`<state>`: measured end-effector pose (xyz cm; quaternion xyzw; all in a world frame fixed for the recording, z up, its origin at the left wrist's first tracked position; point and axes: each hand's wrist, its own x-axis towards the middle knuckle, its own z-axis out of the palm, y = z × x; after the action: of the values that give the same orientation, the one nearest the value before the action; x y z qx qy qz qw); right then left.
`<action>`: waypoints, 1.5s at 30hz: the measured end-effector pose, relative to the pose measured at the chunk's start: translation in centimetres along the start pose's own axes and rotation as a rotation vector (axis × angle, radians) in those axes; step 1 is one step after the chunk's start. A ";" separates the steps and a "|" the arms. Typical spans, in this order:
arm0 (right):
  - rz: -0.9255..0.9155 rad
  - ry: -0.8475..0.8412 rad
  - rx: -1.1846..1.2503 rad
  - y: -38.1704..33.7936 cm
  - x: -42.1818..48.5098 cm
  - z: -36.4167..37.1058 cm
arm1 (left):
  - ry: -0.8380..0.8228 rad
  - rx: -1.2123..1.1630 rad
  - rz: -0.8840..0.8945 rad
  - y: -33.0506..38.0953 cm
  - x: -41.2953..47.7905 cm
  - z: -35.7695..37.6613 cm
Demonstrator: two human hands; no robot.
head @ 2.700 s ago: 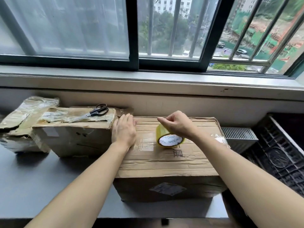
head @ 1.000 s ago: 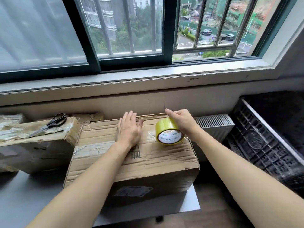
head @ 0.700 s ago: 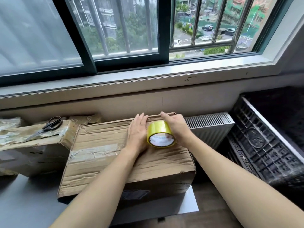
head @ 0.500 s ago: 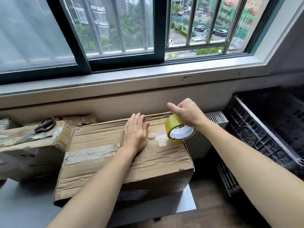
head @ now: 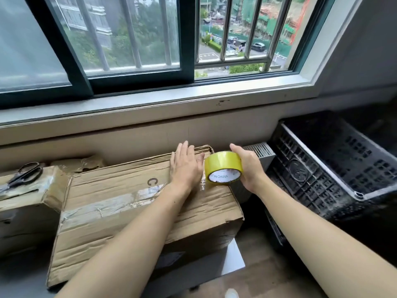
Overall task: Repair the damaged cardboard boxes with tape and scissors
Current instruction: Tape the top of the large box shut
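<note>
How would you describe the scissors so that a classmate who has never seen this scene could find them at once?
Start at the large creased cardboard box under the window, where the left hand presses flat. Look left to the smaller box beside it. The scissors lie on its top, the only black-handled metal tool among brown cardboard.

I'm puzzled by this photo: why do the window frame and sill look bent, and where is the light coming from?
Head view: the wide-angle lens bows the window sill and frame; daylight enters through the window, leaving glare on the clear tape strip across the cardboard box; the black crate sits in dim shade.
</note>
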<state>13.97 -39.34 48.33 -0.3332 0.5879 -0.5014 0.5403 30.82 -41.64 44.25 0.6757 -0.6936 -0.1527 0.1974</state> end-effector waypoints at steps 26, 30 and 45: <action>-0.173 -0.267 -0.777 2.1 6.3 -5.1 | -0.095 0.226 0.032 3.5 1.3 2.0; -0.146 -0.317 -0.763 2.9 6.2 -5.1 | -0.026 0.226 0.040 3.8 0.5 2.0; -0.311 -0.498 -0.770 1.9 5.6 -0.3 | -0.066 0.138 -0.040 0.5 -1.7 -1.5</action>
<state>12.89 -43.98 44.85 -0.7030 0.5267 -0.2272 0.4204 31.09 -39.85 45.73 0.6959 -0.6952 -0.1306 0.1243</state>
